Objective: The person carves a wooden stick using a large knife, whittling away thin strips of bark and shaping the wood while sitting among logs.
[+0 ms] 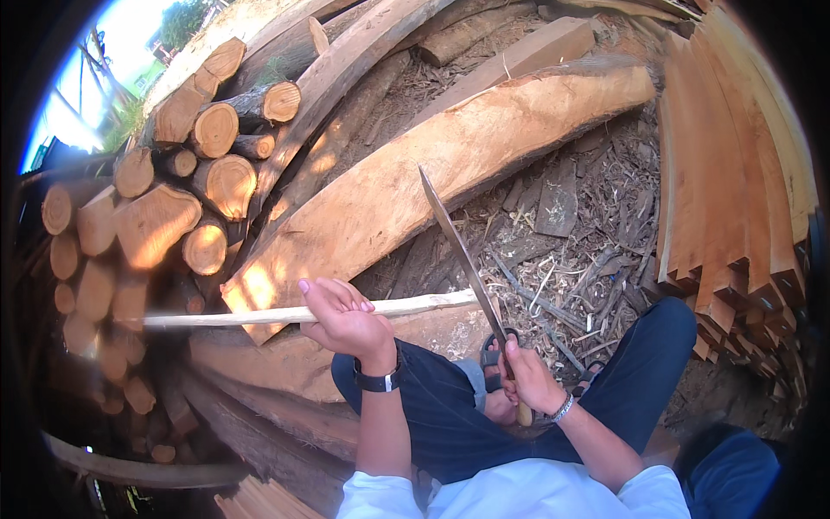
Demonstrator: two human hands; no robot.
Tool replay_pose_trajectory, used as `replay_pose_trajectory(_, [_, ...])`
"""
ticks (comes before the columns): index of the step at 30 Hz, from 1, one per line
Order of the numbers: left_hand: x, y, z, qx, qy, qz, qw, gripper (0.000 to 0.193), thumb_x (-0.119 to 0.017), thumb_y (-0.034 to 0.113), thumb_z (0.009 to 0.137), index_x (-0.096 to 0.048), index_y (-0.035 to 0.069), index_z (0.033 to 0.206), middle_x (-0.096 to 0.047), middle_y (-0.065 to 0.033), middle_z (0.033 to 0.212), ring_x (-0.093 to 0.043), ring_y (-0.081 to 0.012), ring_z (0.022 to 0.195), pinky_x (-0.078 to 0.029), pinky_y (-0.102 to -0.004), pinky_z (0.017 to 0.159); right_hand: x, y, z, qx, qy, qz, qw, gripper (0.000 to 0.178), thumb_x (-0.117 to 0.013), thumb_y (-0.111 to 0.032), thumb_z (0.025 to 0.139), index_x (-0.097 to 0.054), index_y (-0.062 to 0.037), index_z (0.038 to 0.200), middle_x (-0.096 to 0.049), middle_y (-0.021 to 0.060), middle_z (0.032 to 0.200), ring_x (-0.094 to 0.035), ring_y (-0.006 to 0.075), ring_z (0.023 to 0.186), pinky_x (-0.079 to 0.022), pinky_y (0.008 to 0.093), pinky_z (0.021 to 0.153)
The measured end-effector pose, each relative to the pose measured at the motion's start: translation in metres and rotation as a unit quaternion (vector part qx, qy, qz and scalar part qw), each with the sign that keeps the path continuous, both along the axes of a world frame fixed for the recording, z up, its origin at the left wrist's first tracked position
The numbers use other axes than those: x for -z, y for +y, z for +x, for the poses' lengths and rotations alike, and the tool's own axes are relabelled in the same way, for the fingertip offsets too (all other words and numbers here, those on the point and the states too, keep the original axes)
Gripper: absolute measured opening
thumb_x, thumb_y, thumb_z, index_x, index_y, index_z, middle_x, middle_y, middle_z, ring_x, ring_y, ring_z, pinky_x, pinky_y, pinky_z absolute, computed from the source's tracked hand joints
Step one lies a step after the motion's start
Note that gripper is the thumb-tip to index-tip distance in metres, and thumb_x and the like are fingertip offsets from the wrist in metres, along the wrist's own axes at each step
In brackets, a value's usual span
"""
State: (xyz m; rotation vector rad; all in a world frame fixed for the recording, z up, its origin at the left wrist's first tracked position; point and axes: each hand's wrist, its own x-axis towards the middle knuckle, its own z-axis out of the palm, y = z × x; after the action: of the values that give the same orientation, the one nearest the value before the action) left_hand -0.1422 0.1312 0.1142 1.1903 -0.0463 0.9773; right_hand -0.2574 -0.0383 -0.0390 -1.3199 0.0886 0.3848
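My left hand [346,320] is closed round a long, pale, peeled stick [424,304], which lies level across my view. The stick's right end reaches the machete, and I cannot tell whether the two touch. In my right hand [532,381] is the wooden handle of a machete [458,242]. Its long dark blade points up and away to the left, with the tip over a thick sawn slab [398,182]. My fingers wrap fully round the handle, whose pale butt shows below them.
Cut logs [216,130] are stacked at the left, round ends facing me. Sawn planks [726,156] stand piled at the right. Bark and wood shavings [596,233] litter the ground before my sandalled feet. Another slab [432,337] lies by my knees. Dark blue cloth [731,476] shows at lower right.
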Motion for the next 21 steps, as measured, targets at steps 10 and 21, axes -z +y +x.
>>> replay_pose_trajectory(10, [0.003,-0.005,-0.019,-0.006,-0.034,-0.007,0.999,0.048,-0.032,0.030,0.103,-0.024,0.017,0.057,-0.023,0.0026,0.046,-0.019,-0.0078,0.035,-0.021,-0.0206,0.030,-0.015,0.026,-0.024,-0.042,-0.124,-0.184,0.974,0.045,-0.039,-0.027,0.101,-0.053,0.0017,0.070,-0.056,0.0141,0.055,-0.059,0.0317,0.054,-0.046,0.0395,0.057])
replay_pose_trajectory(21, [0.001,-0.017,-0.021,-0.039,-0.020,-0.012,0.999,0.049,-0.038,0.027,0.102,-0.024,0.014,0.056,-0.024,-0.0003,0.046,-0.023,-0.0092,0.034,-0.019,-0.0222,0.032,-0.017,0.013,-0.014,-0.038,-0.112,-0.140,0.983,0.048,-0.041,-0.031,0.101,-0.053,0.0057,0.073,-0.054,0.0263,0.061,-0.055,0.0462,0.065,-0.043,0.0476,0.060])
